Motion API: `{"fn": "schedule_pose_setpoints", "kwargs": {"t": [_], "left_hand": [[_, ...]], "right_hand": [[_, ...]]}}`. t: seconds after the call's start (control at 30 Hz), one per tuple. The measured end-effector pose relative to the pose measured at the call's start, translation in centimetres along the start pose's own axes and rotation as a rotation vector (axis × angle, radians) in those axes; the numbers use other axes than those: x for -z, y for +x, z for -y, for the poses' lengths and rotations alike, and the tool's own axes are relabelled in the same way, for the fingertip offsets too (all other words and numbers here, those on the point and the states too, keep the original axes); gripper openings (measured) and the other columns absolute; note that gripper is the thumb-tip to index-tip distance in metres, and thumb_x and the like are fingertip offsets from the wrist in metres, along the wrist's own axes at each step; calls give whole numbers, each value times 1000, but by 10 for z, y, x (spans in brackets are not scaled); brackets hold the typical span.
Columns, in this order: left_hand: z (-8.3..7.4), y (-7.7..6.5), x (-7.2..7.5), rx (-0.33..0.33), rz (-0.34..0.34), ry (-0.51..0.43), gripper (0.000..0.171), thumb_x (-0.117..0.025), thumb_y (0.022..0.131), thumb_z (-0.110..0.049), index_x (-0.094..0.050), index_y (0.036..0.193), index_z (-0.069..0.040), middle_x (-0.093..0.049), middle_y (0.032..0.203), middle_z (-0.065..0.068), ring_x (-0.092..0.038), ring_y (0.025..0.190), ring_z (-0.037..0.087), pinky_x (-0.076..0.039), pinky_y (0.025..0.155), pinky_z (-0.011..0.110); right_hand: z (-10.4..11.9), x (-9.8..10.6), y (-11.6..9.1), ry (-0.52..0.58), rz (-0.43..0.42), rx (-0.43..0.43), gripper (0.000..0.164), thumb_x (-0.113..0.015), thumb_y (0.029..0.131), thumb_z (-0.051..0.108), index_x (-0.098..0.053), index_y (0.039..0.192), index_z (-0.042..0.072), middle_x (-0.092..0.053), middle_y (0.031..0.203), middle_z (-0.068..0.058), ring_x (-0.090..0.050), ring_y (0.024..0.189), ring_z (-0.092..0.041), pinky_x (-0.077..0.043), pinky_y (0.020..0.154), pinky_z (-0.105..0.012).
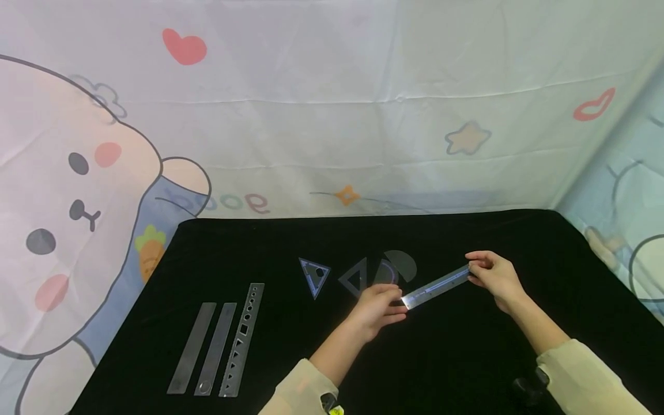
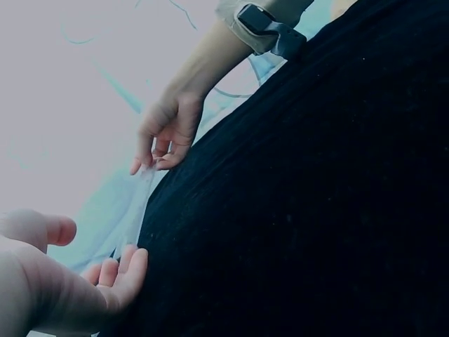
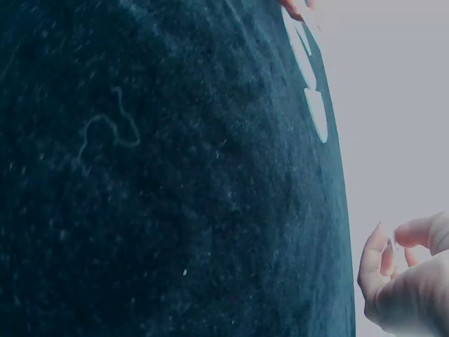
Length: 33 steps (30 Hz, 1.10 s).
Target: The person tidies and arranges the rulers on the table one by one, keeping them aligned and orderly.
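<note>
Right fingers: thumb and fingers of the right hand (image 1: 496, 279) are closed in a pinch on the upper right end of a clear plastic straight ruler (image 1: 438, 286).
Left fingers: those of the left hand (image 1: 372, 311) are loosely extended, touching its lower left end; the thumb stands apart.
Ruler: right of the frame centre, tilted, held above the black cloth (image 1: 456, 357).
Flat shapes: two clear triangles (image 1: 309, 279) and two clear half-round pieces (image 1: 404, 265), about the centre.
Strips: three greyish transparent strips (image 1: 192, 349), lower left, side by side.

Makeshift corner, possibly in home: cartoon-print cloth hangings (image 1: 321, 75) behind black-covered table (image 1: 451, 363).
</note>
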<state>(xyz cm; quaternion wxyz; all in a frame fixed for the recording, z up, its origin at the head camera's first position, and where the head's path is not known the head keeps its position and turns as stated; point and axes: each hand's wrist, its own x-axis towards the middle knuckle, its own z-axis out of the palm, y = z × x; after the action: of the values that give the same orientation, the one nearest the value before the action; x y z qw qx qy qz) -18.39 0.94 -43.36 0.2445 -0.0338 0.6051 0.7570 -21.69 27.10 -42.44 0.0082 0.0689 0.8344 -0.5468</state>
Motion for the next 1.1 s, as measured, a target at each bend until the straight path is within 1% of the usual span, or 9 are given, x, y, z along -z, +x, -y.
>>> {"fn": "schedule_pose_setpoints", "kwargs": {"t": [0.13,0.23,0.37,0.47,0.53,0.63,0.73,0.93,1.1], "left_hand": [[0,0,1,-2,11,-4,43,-56,88,-15,-46,125,3,-55,105,16,-65,84,21,-54,80,32],[0,-2,1,-6,21,16,40,-56,89,-16,-47,124,3,-55,105,15,-65,80,19,-55,78,32],[0,-4,2,0,62,63,35,-55,91,-18,-53,120,1,-55,102,13,-63,75,17,-55,76,31],[1,-4,3,-2,103,119,30,-54,92,-20,-58,115,-2,-56,94,10,-62,72,15,-56,75,31],[2,-4,3,-5,117,160,28,-54,92,-21,-61,112,-4,-57,89,8,-62,70,14,-56,73,30],[2,-5,3,-18,124,216,25,-55,92,-22,-64,110,-7,-57,86,7,-61,70,15,-56,71,29],[3,-5,2,-30,125,252,24,-55,91,-19,-65,109,-7,-58,88,8,-62,72,16,-56,70,29],[4,-6,3,-43,156,294,23,-59,88,-20,-66,106,-7,-64,91,8,-64,76,18,-57,67,31],[5,-5,4,-58,161,371,24,-63,85,-21,-66,105,-9,-62,91,5,-59,77,17,-55,62,29]], "right_hand": [[4,-2,0,30,1,14,35,-44,96,13,-43,126,-4,-47,103,-9,-55,80,-2,-52,73,-17],[7,-2,-1,35,8,28,34,-44,96,14,-44,125,-5,-47,102,-9,-55,80,-2,-52,74,-16],[11,-3,0,35,22,47,33,-44,96,13,-44,123,-5,-47,100,-7,-54,80,-2,-52,74,-16],[13,-6,-1,29,39,60,32,-45,95,11,-45,122,-6,-47,99,-7,-54,80,-2,-52,73,-16],[15,-8,-1,27,56,69,32,-46,95,10,-45,122,-7,-48,99,-7,-54,80,-2,-52,73,-16],[18,-12,-3,26,77,93,31,-47,94,9,-46,120,-8,-49,99,-9,-54,80,-3,-52,73,-17],[21,-17,-5,26,90,123,29,-49,94,8,-47,118,-8,-49,100,-11,-54,80,-5,-53,72,-18],[27,-25,-5,2,112,157,26,-49,93,7,-48,115,-7,-50,100,-14,-55,80,-8,-53,71,-19],[29,-31,-6,-8,140,181,26,-51,92,7,-49,114,-7,-51,101,-16,-55,81,-12,-53,71,-21]]}}
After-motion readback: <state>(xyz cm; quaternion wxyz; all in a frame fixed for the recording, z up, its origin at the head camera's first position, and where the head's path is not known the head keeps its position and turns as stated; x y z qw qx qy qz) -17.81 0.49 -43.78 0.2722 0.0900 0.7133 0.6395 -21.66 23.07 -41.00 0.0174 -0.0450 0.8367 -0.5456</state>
